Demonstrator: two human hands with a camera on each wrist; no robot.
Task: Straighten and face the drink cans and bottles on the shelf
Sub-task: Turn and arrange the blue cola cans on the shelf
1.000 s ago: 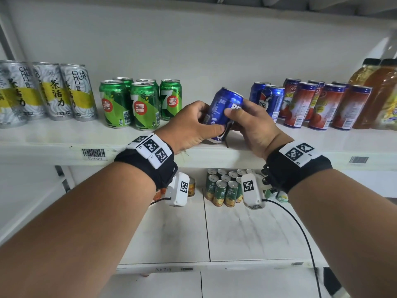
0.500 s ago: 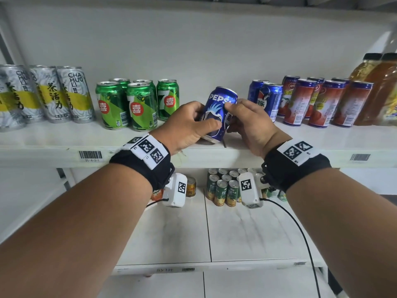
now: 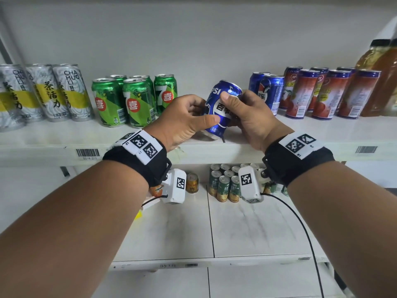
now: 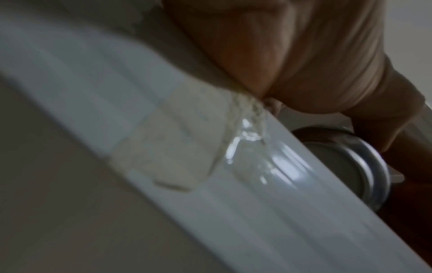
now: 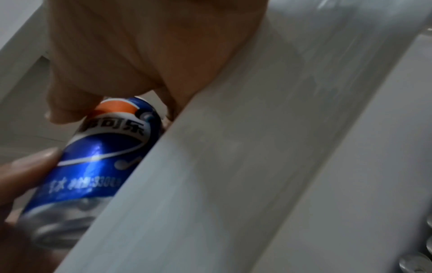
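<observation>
On the white upper shelf (image 3: 53, 140), against a pale wall, I hold a blue Pepsi can (image 3: 221, 108) tilted near the front edge. My left hand (image 3: 182, 119) and right hand (image 3: 249, 117) both wrap it, thumbs across its label. Green 7-Up cans (image 3: 133, 102) stand to its left, two more Pepsi cans (image 3: 268, 91) to its right.

Blue can (image 3: 221, 108), between the fingers of both hands: metal, glossy printed wall with bright glare, bare silvery base (image 4: 364, 166). Shelf (image 3: 43, 136) beneath the fingers: white, smooth, faint sheen; its front edge carries a clear glossy tape strip (image 4: 247, 147) and paper barcode labels (image 3: 87, 153). Green cans (image 3: 122, 102), left of the fingers: glossy metal. Bottles (image 3: 382, 78), far right of the fingers: clear, shiny, plastic-looking. Wrist bands (image 3: 139, 166): black matt cloth.
</observation>
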